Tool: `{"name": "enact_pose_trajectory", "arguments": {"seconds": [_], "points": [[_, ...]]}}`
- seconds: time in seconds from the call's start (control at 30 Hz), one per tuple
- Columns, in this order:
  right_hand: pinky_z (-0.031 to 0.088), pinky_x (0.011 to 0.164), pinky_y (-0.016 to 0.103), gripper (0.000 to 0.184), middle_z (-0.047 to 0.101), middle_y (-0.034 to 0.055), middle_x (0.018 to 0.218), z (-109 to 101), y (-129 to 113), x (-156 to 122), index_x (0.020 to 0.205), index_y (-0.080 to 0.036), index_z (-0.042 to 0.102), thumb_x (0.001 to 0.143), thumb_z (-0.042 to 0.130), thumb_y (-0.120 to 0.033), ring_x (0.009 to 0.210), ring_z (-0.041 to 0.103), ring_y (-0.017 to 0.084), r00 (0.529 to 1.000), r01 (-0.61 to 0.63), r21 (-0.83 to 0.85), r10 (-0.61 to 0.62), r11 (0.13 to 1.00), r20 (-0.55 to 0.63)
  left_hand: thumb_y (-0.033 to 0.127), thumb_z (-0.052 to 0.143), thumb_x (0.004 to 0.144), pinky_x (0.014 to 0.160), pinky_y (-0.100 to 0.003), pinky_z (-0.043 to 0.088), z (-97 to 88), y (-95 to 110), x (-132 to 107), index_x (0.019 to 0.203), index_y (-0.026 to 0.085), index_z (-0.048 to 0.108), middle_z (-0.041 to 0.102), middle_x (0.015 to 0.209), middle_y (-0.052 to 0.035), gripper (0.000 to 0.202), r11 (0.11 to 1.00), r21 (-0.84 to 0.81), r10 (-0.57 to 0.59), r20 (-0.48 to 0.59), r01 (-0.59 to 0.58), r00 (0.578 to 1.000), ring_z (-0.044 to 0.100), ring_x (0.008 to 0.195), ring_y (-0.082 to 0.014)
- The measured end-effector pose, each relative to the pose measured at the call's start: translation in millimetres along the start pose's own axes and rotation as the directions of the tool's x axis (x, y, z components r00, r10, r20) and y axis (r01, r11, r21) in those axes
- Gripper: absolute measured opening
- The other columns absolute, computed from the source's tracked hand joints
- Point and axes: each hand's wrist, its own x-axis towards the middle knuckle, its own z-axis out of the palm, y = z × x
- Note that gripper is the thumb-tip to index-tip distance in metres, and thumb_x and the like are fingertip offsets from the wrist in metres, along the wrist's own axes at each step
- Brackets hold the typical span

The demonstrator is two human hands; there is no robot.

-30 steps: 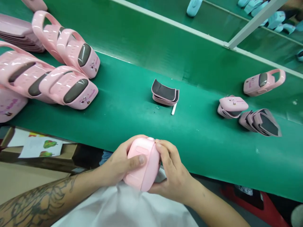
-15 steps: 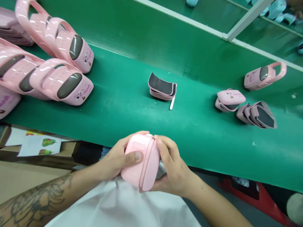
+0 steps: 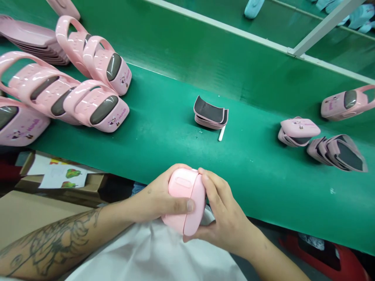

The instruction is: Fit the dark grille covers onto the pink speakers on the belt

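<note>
Both of my hands grip one pink plastic case [image 3: 185, 203] close to my body, just below the near edge of the green belt [image 3: 164, 128]. My left hand [image 3: 159, 197] wraps its left side, thumb pressed across the front. My right hand [image 3: 221, 212] cups the right side and underside, fingers curled along the seam. On the belt beyond it lies a small stack of curved dark-faced pink inserts [image 3: 211, 115] with a short white stick [image 3: 222, 134] beside them.
Several pink handled cases with dark windows [image 3: 96, 107] crowd the belt's left. At the right lie a pink lid piece [image 3: 299, 130], more fanned inserts [image 3: 340, 154] and another handled case [image 3: 345, 104]. A white rail [image 3: 234, 31] borders the far side. A cardboard box [image 3: 58, 179] sits below left.
My hands have turned the pink case slightly and shifted a little right; the left thumb now lies lower across its front. The view has swung back, nothing on the belt was touched.
</note>
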Motion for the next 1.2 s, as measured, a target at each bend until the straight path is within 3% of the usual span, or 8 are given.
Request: {"name": "enact_pose_trajectory", "arguments": {"seconds": [0.2, 0.67, 1.07, 1.2], "points": [[0.057, 0.114, 0.058, 0.117, 0.049, 0.0300, 0.154, -2, -3, 2, 0.172, -0.003, 0.016, 0.091, 0.081, -0.055, 0.147, 0.050, 0.039, 0.999, 0.036, -0.048, -0.036, 0.998, 0.001, 0.055, 0.096, 0.073, 0.087, -0.042, 0.057, -1.4, 0, -3, 0.138, 0.022, 0.051, 0.068, 0.127, -0.0113, 0.085, 0.999, 0.036, 0.025, 0.022, -0.025, 0.999, 0.067, 0.109, -0.0286], [0.057, 0.112, 0.056, 0.104, 0.048, 0.0281, 0.151, -7, -11, 4, 0.171, -0.005, 0.020, 0.093, 0.079, -0.041, 0.143, 0.050, 0.039, 1.000, 0.020, -0.051, -0.020, 0.999, 0.004, 0.052, 0.092, 0.077, 0.087, -0.042, 0.056, 3.4, -1, -6, 0.138, 0.023, 0.047, 0.064, 0.131, -0.0126, 0.082, 0.994, 0.098, 0.041, -0.015, -0.039, 0.999, 0.066, 0.111, -0.0297], [0.057, 0.117, 0.056, 0.106, 0.045, 0.0276, 0.152, -9, -12, 3, 0.173, -0.007, 0.016, 0.096, 0.078, -0.043, 0.146, 0.049, 0.039, 0.999, 0.028, 0.001, -0.028, 1.000, 0.021, 0.057, 0.092, 0.079, 0.089, -0.046, 0.059, 8.9, -2, -9, 0.138, 0.025, 0.048, 0.066, 0.134, -0.0139, 0.081, 0.997, 0.076, 0.033, -0.031, -0.030, 0.999, 0.069, 0.117, -0.0345], [0.059, 0.115, 0.058, 0.105, 0.046, 0.0282, 0.153, -8, -12, 3, 0.174, -0.006, 0.015, 0.096, 0.077, -0.039, 0.146, 0.050, 0.039, 0.999, 0.007, 0.009, -0.008, 1.000, 0.037, 0.056, 0.091, 0.080, 0.086, -0.043, 0.059, 7.8, -4, -7, 0.137, 0.024, 0.049, 0.067, 0.129, -0.0123, 0.078, 0.997, 0.063, 0.056, -0.037, -0.054, 0.998, 0.069, 0.112, -0.0309]]}}
